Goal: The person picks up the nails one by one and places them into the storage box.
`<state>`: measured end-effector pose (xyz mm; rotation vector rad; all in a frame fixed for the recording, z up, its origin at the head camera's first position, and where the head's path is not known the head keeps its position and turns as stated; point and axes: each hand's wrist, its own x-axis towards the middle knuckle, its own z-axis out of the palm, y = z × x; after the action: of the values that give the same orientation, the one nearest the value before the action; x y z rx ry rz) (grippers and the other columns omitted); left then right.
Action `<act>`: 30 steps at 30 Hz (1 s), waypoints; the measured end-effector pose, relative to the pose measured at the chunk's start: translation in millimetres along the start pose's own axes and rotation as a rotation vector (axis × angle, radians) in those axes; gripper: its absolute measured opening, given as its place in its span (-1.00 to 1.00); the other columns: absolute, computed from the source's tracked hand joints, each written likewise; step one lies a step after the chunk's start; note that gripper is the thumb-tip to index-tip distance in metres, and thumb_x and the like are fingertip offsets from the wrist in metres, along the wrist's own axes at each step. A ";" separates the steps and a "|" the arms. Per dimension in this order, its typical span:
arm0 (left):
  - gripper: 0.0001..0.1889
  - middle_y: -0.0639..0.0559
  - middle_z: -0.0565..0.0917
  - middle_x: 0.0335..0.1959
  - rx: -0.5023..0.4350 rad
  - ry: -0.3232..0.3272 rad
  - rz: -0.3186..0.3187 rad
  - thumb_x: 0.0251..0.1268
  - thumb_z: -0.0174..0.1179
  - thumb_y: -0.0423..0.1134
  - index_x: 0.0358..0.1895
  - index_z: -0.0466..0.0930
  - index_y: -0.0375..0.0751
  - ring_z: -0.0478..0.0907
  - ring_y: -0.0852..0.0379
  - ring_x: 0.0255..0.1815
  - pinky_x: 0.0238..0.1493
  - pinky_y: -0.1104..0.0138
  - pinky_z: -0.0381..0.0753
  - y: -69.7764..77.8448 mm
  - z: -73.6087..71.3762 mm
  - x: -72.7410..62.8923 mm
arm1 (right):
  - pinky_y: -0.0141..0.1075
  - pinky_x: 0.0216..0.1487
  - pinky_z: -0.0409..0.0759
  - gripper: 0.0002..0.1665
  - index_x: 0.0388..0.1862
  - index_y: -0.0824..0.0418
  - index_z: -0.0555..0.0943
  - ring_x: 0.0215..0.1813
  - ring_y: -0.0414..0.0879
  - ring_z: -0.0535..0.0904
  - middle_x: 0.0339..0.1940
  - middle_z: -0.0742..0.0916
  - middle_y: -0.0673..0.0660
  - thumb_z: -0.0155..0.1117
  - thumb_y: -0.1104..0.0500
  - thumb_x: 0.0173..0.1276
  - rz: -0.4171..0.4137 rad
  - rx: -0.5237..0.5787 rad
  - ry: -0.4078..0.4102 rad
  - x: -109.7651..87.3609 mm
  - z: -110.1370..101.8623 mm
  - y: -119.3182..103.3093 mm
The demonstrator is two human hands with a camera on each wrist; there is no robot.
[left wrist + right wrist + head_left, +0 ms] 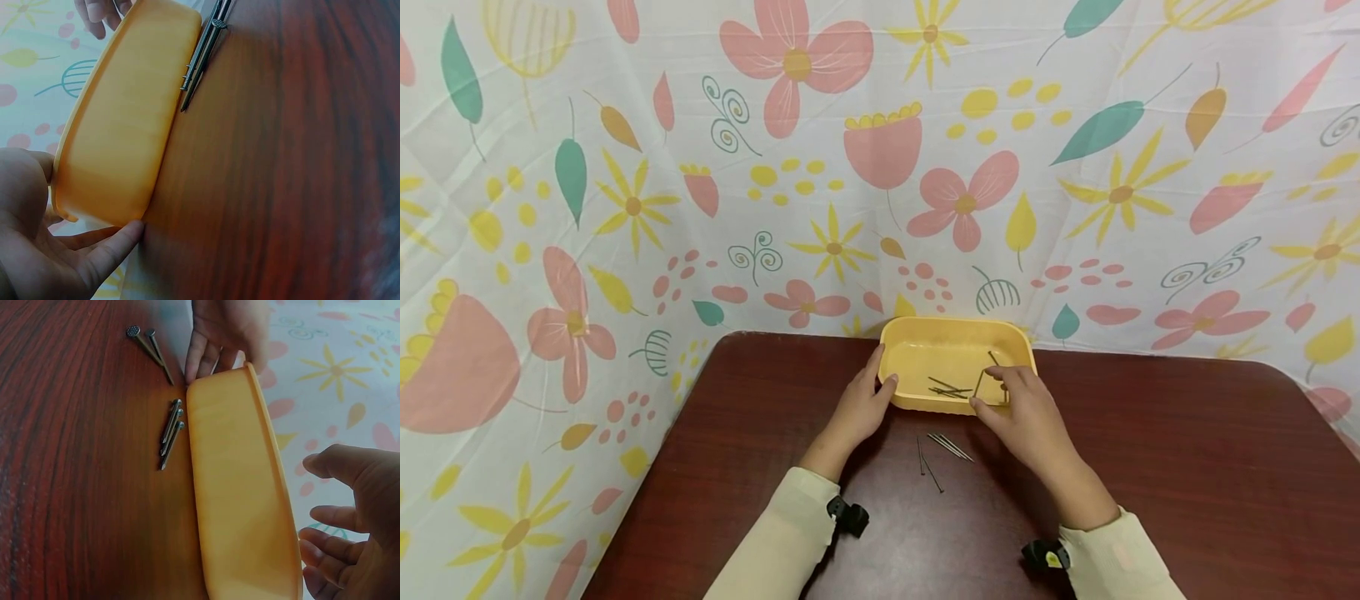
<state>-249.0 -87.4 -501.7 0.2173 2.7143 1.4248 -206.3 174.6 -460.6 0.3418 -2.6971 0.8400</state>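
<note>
A yellow plastic tray point(925, 362) stands on the table with several nails point(950, 390) in it. My left hand point(857, 404) rests against its left end, fairly straight fingers point(115, 250) touching the outer wall and thumb by the rim. Over the tray's front right part is my right hand point(1030, 417). Its thumb point(328, 464) and fingers stand apart in the right wrist view, with nothing seen between them. One nail point(978, 383) shows by that thumb in the head view. More nails point(170, 434) lie on the wood just in front of the tray.
The dark reddish table point(760, 417) extends to both sides of the tray. Right behind it hangs a white cloth point(865, 225) printed with flowers and leaves. Two loose nails point(928, 465) lie nearer to me, left of the bunched ones.
</note>
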 end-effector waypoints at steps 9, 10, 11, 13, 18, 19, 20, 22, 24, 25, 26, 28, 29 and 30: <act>-0.30 -0.22 0.26 0.57 0.002 -0.009 0.007 0.61 -0.11 0.14 0.67 -0.14 0.22 0.32 -0.27 0.50 0.46 -0.16 0.32 -0.4 -0.4 -0.4 | 0.16 0.11 0.55 -0.43 0.20 0.30 0.58 0.12 0.26 0.58 0.09 0.62 0.35 0.47 0.07 0.29 0.000 0.006 -0.008 -2.0 -3.1 -3.4; -0.30 -0.23 0.26 0.57 0.001 -0.008 0.007 0.61 -0.11 0.14 0.67 -0.14 0.22 0.33 -0.27 0.50 0.45 -0.17 0.33 0.0 -0.6 -0.5 | 0.16 0.11 0.55 -0.43 0.20 0.31 0.58 0.12 0.26 0.58 0.09 0.61 0.35 0.47 0.07 0.29 -0.001 0.006 -0.010 -2.4 -3.5 -4.1; -0.30 -0.24 0.27 0.56 0.000 -0.008 0.008 0.61 -0.11 0.14 0.67 -0.14 0.22 0.34 -0.27 0.49 0.44 -0.17 0.34 0.4 -0.7 -0.7 | 0.15 0.10 0.56 -0.43 0.20 0.30 0.57 0.12 0.25 0.58 0.09 0.61 0.35 0.46 0.07 0.30 -0.002 0.006 -0.011 -2.8 -3.8 -4.7; -0.30 -0.24 0.27 0.56 -0.001 -0.008 0.007 0.61 -0.11 0.13 0.67 -0.14 0.21 0.34 -0.28 0.49 0.44 -0.17 0.34 1.0 -0.7 -1.0 | 0.14 0.07 0.57 -0.44 0.20 0.30 0.57 0.11 0.23 0.58 0.08 0.61 0.34 0.45 0.07 0.30 -0.002 0.004 -0.014 -3.6 -4.3 -6.0; -0.30 -0.23 0.24 0.58 -0.002 -0.007 0.002 0.62 -0.10 0.11 0.67 -0.14 0.21 0.30 -0.28 0.52 0.46 -0.17 0.31 1.1 -1.2 -1.3 | 0.06 -0.03 0.60 -0.44 0.21 0.28 0.57 0.01 0.15 0.62 0.04 0.61 0.27 0.42 0.04 0.33 -0.009 -0.014 -0.029 -5.0 -4.5 -10.2; -0.31 -0.23 0.24 0.58 -0.003 -0.007 0.001 0.62 -0.10 0.10 0.67 -0.14 0.22 0.29 -0.28 0.52 0.46 -0.17 0.31 1.0 -1.4 -1.2 | 0.03 -0.06 0.61 -0.45 0.21 0.28 0.57 -0.03 0.12 0.62 0.02 0.62 0.26 0.42 0.04 0.33 -0.013 -0.016 -0.033 -5.3 -4.5 -11.3; -0.31 -0.23 0.24 0.58 0.001 -0.006 0.001 0.62 -0.10 0.10 0.67 -0.14 0.22 0.29 -0.27 0.52 0.46 -0.17 0.31 0.8 -1.4 -1.0 | -0.01 -0.10 0.60 -0.47 0.19 0.27 0.58 -0.08 0.09 0.62 -0.01 0.62 0.23 0.41 0.04 0.34 -0.015 -0.016 -0.040 -5.6 -4.4 -12.3; -0.31 -0.23 0.25 0.57 0.001 -0.004 0.000 0.62 -0.10 0.10 0.67 -0.14 0.21 0.29 -0.27 0.52 0.46 -0.17 0.31 0.9 -1.7 -1.0 | -0.11 -0.17 0.58 -0.53 0.15 0.26 0.61 -0.17 -0.01 0.59 -0.07 0.62 0.18 0.40 0.06 0.35 -0.023 -0.011 -0.051 -6.5 -4.3 -14.4; -0.30 -0.23 0.26 0.57 0.005 -0.004 0.000 0.61 -0.10 0.12 0.67 -0.14 0.21 0.30 -0.27 0.52 0.46 -0.17 0.31 0.5 -1.5 -0.7 | -0.20 -0.23 0.54 -0.61 0.07 0.24 0.64 -0.23 -0.07 0.55 -0.14 0.62 0.12 0.40 0.09 0.34 -0.029 -0.009 -0.062 -7.7 -3.8 -16.5; -0.30 -0.24 0.27 0.57 0.005 -0.006 0.001 0.61 -0.10 0.12 0.67 -0.14 0.21 0.30 -0.27 0.51 0.46 -0.17 0.32 0.4 -1.3 -0.5 | -0.24 -0.26 0.51 -0.66 0.02 0.23 0.66 -0.26 -0.09 0.53 -0.18 0.61 0.10 0.40 0.11 0.33 -0.033 -0.005 -0.067 -8.3 -3.4 -17.3; -0.30 -0.24 0.27 0.56 0.004 -0.007 0.001 0.61 -0.11 0.13 0.67 -0.14 0.20 0.30 -0.27 0.52 0.46 -0.16 0.32 0.2 -1.0 -0.4 | -0.27 -0.28 0.49 -0.71 -0.02 0.21 0.67 -0.28 -0.11 0.51 -0.22 0.61 0.07 0.40 0.13 0.32 -0.035 -0.003 -0.075 -8.9 -3.1 -18.2; -0.30 -0.24 0.26 0.57 -0.001 -0.008 0.002 0.61 -0.10 0.13 0.67 -0.14 0.20 0.30 -0.27 0.52 0.46 -0.16 0.31 -0.3 -0.5 -0.4 | -0.30 -0.28 0.49 -0.77 -0.09 0.18 0.68 -0.30 -0.14 0.51 -0.29 0.61 0.02 0.41 0.15 0.31 -0.037 0.002 -0.092 -10.4 -2.5 -19.2; -0.30 -0.23 0.26 0.57 -0.002 -0.008 0.004 0.61 -0.10 0.14 0.67 -0.14 0.20 0.29 -0.26 0.52 0.47 -0.16 0.31 -0.6 -0.2 -0.2 | -0.30 -0.28 0.50 -0.80 -0.11 0.16 0.68 -0.31 -0.14 0.52 -0.30 0.62 0.00 0.41 0.15 0.31 -0.031 0.007 -0.107 -11.4 -2.5 -19.8; -0.30 -0.24 0.26 0.57 -0.001 -0.007 0.006 0.61 -0.10 0.14 0.67 -0.13 0.20 0.29 -0.26 0.53 0.47 -0.16 0.30 -0.6 0.0 0.0 | -0.31 -0.27 0.51 -0.81 -0.12 0.15 0.68 -0.31 -0.15 0.53 -0.32 0.63 -0.02 0.41 0.16 0.31 -0.028 0.014 -0.121 -12.3 -2.7 -20.3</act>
<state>-249.1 -87.8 -502.2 0.2306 2.7094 1.4247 -188.0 161.6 -452.4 0.4466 -2.7914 0.8557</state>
